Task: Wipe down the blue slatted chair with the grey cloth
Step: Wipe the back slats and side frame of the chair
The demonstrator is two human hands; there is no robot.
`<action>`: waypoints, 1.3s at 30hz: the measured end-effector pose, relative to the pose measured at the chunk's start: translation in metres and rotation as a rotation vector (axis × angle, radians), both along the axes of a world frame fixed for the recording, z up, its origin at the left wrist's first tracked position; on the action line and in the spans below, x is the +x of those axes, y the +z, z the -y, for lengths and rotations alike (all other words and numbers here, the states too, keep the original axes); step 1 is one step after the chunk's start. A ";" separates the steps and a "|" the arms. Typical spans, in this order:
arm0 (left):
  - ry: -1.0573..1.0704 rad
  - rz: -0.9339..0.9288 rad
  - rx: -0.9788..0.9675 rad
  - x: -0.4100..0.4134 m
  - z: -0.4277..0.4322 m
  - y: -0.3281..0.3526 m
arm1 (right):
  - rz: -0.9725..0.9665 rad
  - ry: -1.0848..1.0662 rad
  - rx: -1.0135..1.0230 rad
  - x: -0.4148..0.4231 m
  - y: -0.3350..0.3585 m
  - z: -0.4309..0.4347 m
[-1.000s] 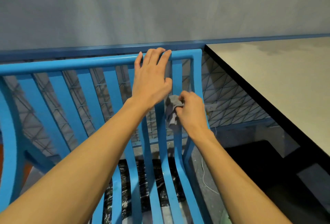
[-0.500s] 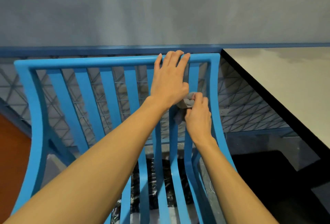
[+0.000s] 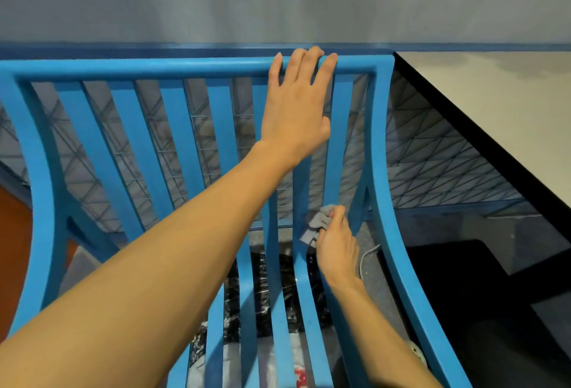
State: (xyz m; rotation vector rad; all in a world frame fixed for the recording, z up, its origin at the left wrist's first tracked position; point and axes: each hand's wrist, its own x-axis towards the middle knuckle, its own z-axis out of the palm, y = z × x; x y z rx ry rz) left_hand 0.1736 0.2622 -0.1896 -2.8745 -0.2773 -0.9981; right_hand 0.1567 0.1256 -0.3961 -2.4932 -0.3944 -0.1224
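Readable text: none is showing anywhere in the head view.
Red mark (image 3: 299,376): it is showing at 6 o'clock on a white bag (image 3: 266,366), which is lying behind the slats of the blue slatted chair (image 3: 185,68). It is too blurred and too cut off by the slats to tell whether it is lettering or a logo.
Numbers, brands, signs: nothing is reading as such on the chair or the bag.
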 end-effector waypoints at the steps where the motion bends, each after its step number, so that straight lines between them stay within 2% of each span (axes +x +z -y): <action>1: 0.005 0.007 0.004 0.001 0.000 0.000 | -0.030 -0.004 -0.023 -0.003 -0.011 0.003; 6: 0.017 0.010 0.019 0.002 0.000 -0.004 | -0.301 -0.039 -0.210 -0.019 -0.063 0.022; 8: 0.019 0.006 0.030 0.003 0.000 -0.006 | -0.378 -0.047 -0.215 -0.021 -0.066 0.027; 11: 0.033 0.015 0.042 0.004 0.000 -0.008 | -0.318 -0.013 0.047 -0.014 -0.039 0.024; 13: 0.039 0.034 0.044 0.006 0.000 -0.008 | -0.188 0.037 0.248 -0.003 -0.002 0.014; 15: 0.045 0.038 0.036 0.006 0.000 -0.008 | -0.014 0.056 0.301 0.013 0.031 0.002; 18: 0.042 0.034 0.031 0.005 0.001 -0.007 | 0.129 0.038 0.281 0.030 0.047 -0.003; 20: 0.037 0.030 0.033 0.005 0.003 -0.008 | 0.109 0.023 0.239 0.030 0.037 0.002; 24: 0.055 0.024 0.059 0.006 0.000 -0.007 | 0.110 0.090 0.349 0.020 0.012 0.004; 30: 0.064 -0.006 0.062 0.007 0.003 -0.008 | 0.032 0.103 0.346 0.005 -0.032 0.016; 35: 0.074 -0.005 0.102 0.005 -0.001 -0.009 | -0.054 0.068 0.225 -0.009 -0.073 0.023; 39: 0.067 0.006 0.100 0.004 -0.001 -0.010 | -0.082 0.061 0.014 -0.015 -0.095 0.036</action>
